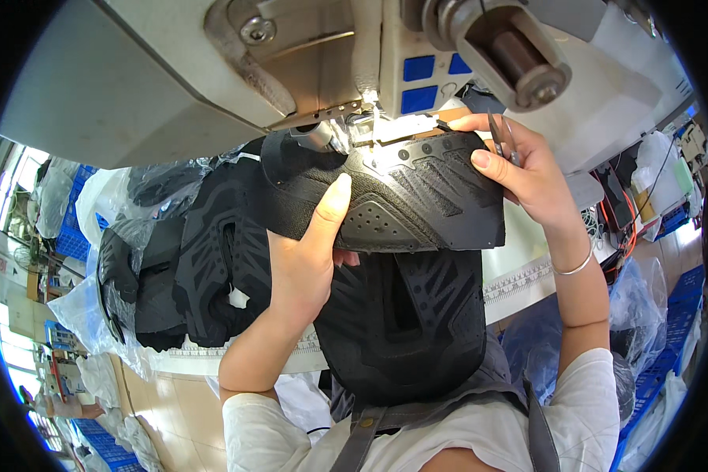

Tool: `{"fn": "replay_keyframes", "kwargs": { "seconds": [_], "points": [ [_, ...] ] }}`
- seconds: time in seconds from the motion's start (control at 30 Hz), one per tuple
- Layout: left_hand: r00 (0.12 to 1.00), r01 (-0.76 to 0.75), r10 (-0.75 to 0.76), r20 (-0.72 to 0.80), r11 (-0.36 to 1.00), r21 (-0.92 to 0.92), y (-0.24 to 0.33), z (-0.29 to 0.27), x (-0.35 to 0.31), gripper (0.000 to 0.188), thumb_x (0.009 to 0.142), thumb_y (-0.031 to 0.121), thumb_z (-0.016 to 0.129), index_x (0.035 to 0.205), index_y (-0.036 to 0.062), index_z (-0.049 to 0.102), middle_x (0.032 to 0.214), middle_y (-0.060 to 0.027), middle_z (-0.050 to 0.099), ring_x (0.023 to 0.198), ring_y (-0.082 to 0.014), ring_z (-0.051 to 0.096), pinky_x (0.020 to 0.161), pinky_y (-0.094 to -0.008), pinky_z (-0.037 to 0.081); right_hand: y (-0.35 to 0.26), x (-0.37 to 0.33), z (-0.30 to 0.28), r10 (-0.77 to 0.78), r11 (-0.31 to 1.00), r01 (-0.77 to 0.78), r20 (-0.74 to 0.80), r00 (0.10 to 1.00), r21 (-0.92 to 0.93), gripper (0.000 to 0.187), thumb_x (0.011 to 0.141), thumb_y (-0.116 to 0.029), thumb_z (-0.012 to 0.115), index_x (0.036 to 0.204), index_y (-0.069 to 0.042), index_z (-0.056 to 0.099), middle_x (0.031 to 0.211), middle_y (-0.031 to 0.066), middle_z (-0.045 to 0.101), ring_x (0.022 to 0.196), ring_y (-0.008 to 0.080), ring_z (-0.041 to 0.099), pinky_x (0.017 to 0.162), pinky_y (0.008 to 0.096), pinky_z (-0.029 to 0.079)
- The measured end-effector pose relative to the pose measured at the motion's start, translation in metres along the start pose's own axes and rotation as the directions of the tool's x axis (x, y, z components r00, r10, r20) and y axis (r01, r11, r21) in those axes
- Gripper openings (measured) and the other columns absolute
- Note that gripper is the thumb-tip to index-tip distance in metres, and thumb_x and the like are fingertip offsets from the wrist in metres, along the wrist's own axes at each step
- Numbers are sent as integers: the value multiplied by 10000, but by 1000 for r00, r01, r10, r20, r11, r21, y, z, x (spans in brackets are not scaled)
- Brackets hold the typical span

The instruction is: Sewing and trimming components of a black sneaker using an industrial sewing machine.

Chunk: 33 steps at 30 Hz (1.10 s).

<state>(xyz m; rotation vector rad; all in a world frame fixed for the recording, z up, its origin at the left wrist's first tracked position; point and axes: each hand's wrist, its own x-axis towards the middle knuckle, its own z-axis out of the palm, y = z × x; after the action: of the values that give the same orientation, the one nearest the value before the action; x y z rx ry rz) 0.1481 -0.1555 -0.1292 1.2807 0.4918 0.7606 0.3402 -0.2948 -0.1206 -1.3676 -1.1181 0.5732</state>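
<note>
A black shoe upper (452, 224) with a perforated side panel lies under the lit needle area of a sewing machine (157, 86). My left hand (311, 256) grips its near left side, thumb on top and fingers underneath. At the upper right edge, my right hand (531, 169) pinches the upper between thumb and index finger. A pair of thread snips (495, 135) is also tucked in that hand, blades pointing away from me. Below, a second black shoe upper (385, 362) hangs over the table's front edge above my lap. The needle tip cannot be made out.
More black shoe uppers (204, 267) lie heaped at the left, beside clear plastic bags (86, 315). A ruler strip (519, 283) runs along the white table's front edge. Blue crates (665, 377) stand at the right. The machine's thread spool holder (519, 59) juts out overhead.
</note>
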Motion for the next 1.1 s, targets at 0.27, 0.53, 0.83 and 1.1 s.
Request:
{"fn": "replay_keyframes", "kwargs": {
  "seconds": [0.27, 0.53, 0.83, 1.1],
  "points": [
    [1000, 6, -5, 24, 1000, -27, -2, -3, 3, 246, 860, 248, 555, 779, 16, 575, 605, -41, 572, 412, -101, 496, 378, -203, 379, -3, -10, 3, -9, 999, 9, -3, 1000, -32, 316, 826, -176, 598, 1089, -12, 541, 901, -9, 553, 790, 46, 459, 732, 193, 371],
    [991, 81, -72, 109, 994, -78, -5, 2, -10, 287, 882, 235, 515, 724, 9, 593, 603, -60, 592, 451, -107, 532, 423, -204, 398, -12, -27, 14, 96, 995, -96, 15, 995, -16, 329, 830, -135, 596, 1125, -43, 484, 635, -97, 391, 565, -15, 321, 501, 146, 230],
    [979, 126, -116, 166, 990, -55, -9, 14, -28, 232, 881, 222, 530, 824, 6, 589, 692, -22, 599, 564, -59, 533, 502, -186, 413, -16, -36, 25, 125, 992, -125, 56, 991, 1, 335, 833, -78, 581, 1131, -30, 437, 735, 3, 538, 567, 37, 486, 489, 158, 386],
    [975, 215, -199, 94, 955, -203, -7, 13, -35, 174, 864, 138, 557, 910, -25, 599, 863, -39, 621, 741, -72, 559, 656, -215, 462, -20, -50, 31, 192, 980, -195, 94, 977, 28, 228, 884, -135, 509, 1079, -24, 466, 638, 61, 602, 462, 57, 494, 433, 177, 382]
  ]
}}
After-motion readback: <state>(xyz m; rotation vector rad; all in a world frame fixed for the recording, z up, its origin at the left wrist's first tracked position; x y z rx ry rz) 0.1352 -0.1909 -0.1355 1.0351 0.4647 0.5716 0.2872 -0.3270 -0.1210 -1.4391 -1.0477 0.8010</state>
